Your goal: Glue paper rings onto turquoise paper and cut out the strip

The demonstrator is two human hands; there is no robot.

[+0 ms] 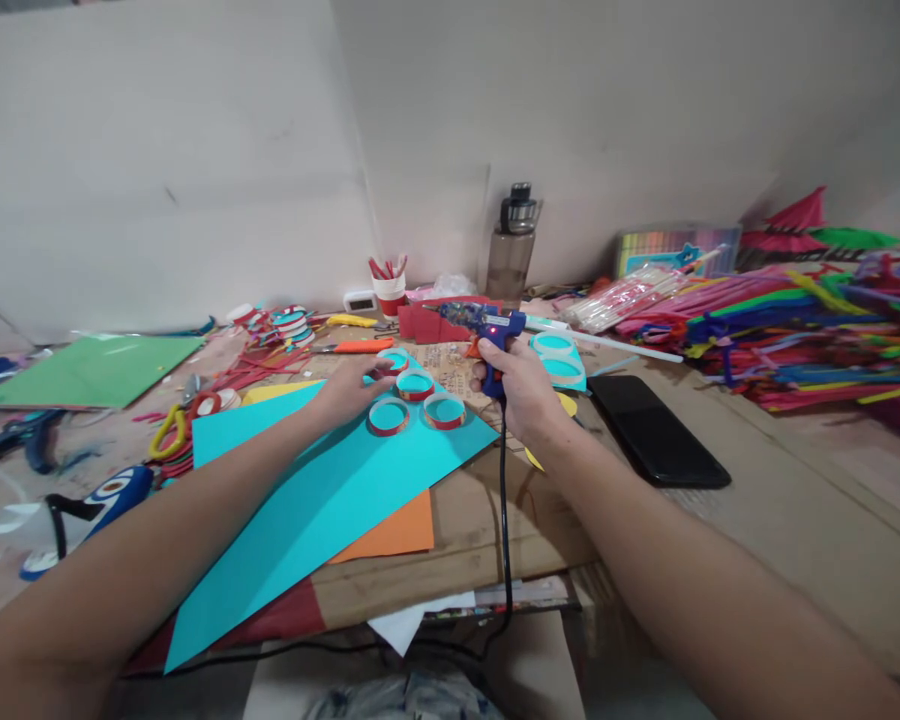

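Observation:
My right hand [521,385] is wrapped round the handle of a blue hot glue gun [501,325], which is lifted above the table. Its nozzle points left, a small red light glows on the body, and a black cord drops from the handle. My left hand [351,390] rests on a turquoise paper sheet [322,510], fingers apart, the tips at the edge of a red-and-white ring [405,367]. More such rings stand close by on the sheet: a middle ring [415,394], a front left ring [388,431] and a right ring [445,422].
Right of the glue gun are a turquoise piece with white rings [562,372] and a black phone [656,430]. A bottle [511,250] and a cup [389,295] stand behind. Pipe cleaners [795,330] heap right; scissors [166,435] and green sheets [94,370] lie left.

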